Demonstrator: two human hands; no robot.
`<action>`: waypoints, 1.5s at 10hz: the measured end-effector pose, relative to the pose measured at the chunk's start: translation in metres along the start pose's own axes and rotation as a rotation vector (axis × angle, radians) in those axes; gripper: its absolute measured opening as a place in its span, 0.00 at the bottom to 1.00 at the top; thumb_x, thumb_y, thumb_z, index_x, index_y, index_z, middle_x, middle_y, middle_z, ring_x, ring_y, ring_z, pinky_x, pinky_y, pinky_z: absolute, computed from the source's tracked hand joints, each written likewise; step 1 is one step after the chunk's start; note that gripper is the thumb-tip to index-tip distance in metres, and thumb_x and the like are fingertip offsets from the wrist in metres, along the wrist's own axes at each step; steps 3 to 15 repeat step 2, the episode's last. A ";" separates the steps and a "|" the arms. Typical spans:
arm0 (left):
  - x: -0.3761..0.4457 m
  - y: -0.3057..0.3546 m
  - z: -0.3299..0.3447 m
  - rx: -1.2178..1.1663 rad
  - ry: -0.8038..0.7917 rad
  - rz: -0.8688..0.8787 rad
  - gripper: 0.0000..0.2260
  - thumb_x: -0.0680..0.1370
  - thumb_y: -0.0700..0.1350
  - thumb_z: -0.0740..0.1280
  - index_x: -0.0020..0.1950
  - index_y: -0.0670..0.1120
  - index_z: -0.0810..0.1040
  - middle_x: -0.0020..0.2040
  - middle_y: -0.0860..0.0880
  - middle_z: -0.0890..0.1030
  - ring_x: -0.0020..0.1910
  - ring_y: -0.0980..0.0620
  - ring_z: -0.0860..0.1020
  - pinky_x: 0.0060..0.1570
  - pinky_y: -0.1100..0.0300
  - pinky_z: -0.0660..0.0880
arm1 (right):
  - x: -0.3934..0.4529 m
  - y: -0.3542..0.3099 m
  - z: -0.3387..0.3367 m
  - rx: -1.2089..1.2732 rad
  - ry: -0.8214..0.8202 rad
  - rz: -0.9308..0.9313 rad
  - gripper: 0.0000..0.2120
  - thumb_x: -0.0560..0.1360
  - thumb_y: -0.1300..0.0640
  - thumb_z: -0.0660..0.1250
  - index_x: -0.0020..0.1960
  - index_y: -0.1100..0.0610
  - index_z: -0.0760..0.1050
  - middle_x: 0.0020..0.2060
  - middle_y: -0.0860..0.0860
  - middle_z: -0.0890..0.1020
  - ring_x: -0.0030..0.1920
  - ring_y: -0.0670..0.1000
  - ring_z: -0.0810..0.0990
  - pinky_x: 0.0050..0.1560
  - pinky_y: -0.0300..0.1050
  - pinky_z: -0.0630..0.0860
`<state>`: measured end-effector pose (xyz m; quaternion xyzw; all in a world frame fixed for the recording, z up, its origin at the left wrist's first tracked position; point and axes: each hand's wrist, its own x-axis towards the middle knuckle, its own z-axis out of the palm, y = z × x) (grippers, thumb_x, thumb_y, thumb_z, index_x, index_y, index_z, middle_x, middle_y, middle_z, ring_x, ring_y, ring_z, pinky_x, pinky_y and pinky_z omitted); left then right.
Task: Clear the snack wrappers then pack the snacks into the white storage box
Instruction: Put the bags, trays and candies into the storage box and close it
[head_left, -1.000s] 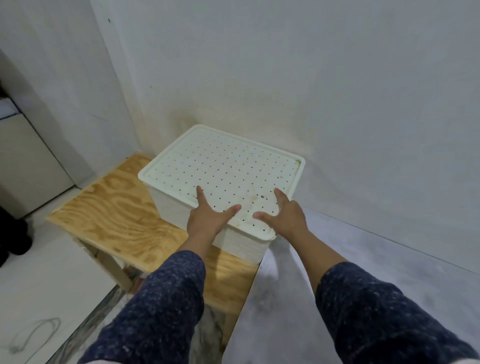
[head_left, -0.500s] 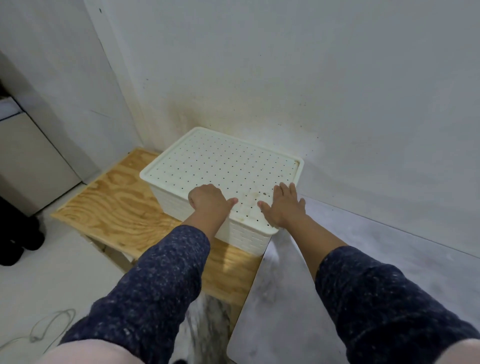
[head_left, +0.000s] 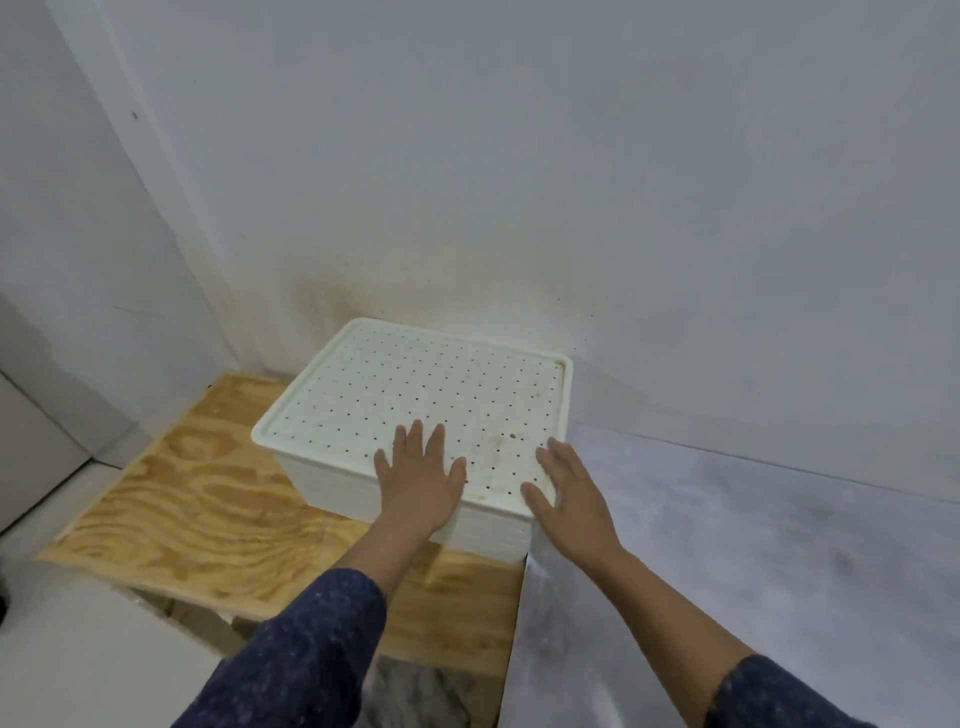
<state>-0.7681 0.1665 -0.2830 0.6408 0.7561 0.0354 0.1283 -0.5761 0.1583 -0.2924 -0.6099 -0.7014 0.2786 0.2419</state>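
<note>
The box (head_left: 363, 478) stands on the plywood worktop (head_left: 208, 499), at its right end, set into the corner against the wall (head_left: 519, 182). The lid (head_left: 431, 395) is on and covers the box fully; it is white, flat and dotted with rows of small holes, with faint brownish marks near its right side. The box contents are hidden.

The left hand (head_left: 418, 480) lies palm down over the near edge of the lid, fingers spread wide and flat, holding nothing. The right hand (head_left: 569, 491) is at the near right corner of the lid, fingers spread wide, holding nothing; it appears to touch the corner, but contact cannot be confirmed from this angle.

Both forearms are bare below dark blue speckled sleeves (head_left: 311, 644).

A grey surface (head_left: 727, 545) adjoins the worktop on the right, just beside the box. White floor (head_left: 78, 649) shows lower left
</note>
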 end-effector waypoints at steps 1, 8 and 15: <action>-0.009 -0.014 0.005 -0.134 0.115 0.140 0.23 0.81 0.56 0.47 0.75 0.51 0.61 0.77 0.51 0.59 0.77 0.53 0.52 0.74 0.51 0.46 | -0.056 0.018 0.024 0.131 0.114 0.041 0.24 0.77 0.48 0.63 0.70 0.36 0.60 0.71 0.44 0.64 0.71 0.44 0.65 0.67 0.37 0.64; -0.029 -0.026 0.014 -0.206 0.177 0.311 0.23 0.80 0.51 0.46 0.66 0.48 0.74 0.69 0.52 0.72 0.73 0.56 0.61 0.73 0.55 0.49 | -0.098 0.045 0.043 0.125 0.226 0.094 0.27 0.71 0.48 0.69 0.53 0.17 0.62 0.60 0.44 0.74 0.60 0.44 0.76 0.55 0.26 0.70; -0.029 -0.026 0.014 -0.206 0.177 0.311 0.23 0.80 0.51 0.46 0.66 0.48 0.74 0.69 0.52 0.72 0.73 0.56 0.61 0.73 0.55 0.49 | -0.098 0.045 0.043 0.125 0.226 0.094 0.27 0.71 0.48 0.69 0.53 0.17 0.62 0.60 0.44 0.74 0.60 0.44 0.76 0.55 0.26 0.70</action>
